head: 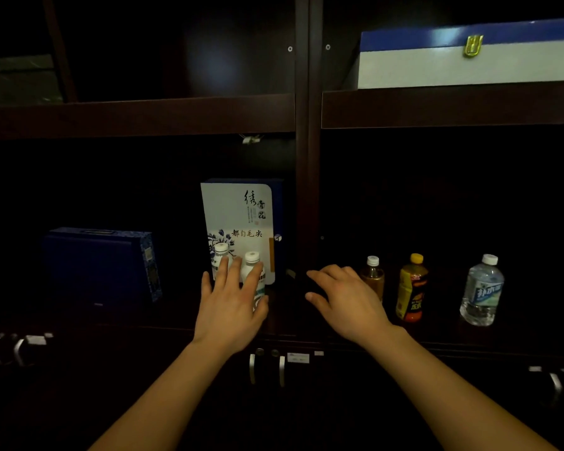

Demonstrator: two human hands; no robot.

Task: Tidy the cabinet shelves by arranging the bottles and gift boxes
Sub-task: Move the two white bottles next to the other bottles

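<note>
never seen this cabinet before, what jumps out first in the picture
The white tea gift box with blue flower print stands upright, brightly lit, in the lower left compartment. Both hands reach in: the left hand covers two white-capped bottles before it. Upper right lies a blue-and-white box with a gold clasp.

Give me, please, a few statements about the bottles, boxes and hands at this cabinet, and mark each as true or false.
1. Three bottles stand in the lower right compartment: a small amber bottle, a yellow-capped bottle and a clear water bottle. True.
2. The left hand reaches at two white-capped bottles in front of the upright white gift box. True.
3. The right hand is closed around the water bottle. False: it hovers open near the divider, left of the amber bottle, holding nothing.
4. The blue and white box lies on the lower left shelf. False: it is on the upper right shelf.
5. A dark blue box sits left of the white gift box. True.
</note>
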